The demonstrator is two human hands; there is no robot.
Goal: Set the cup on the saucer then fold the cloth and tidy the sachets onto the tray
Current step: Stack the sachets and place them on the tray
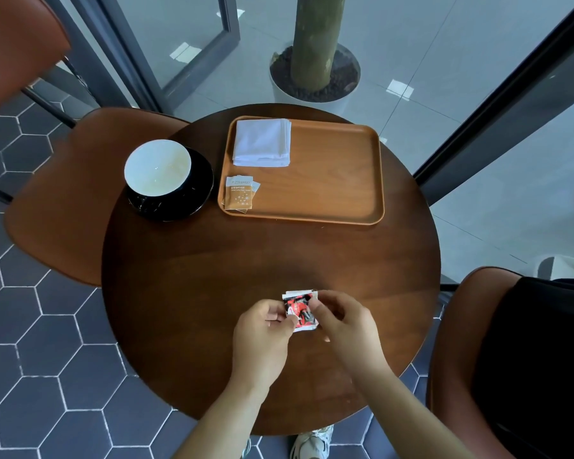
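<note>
— Sachets: where are they?
— Head view: left hand point(262, 329) and right hand point(343, 321) both pinch the red-and-black sachets point(300, 311) above the desk point(212, 276); orange sachets point(240, 193) and folded cloth point(262, 143) lie on the tray point(328, 180).
— Cup?
— Cup point(158, 167) sits on its saucer point(199, 187).

a café corner: round wooden table point(212, 276), leather-brown chairs point(63, 200), serving tray point(328, 193), hexagon-tiled floor point(47, 359).
</note>
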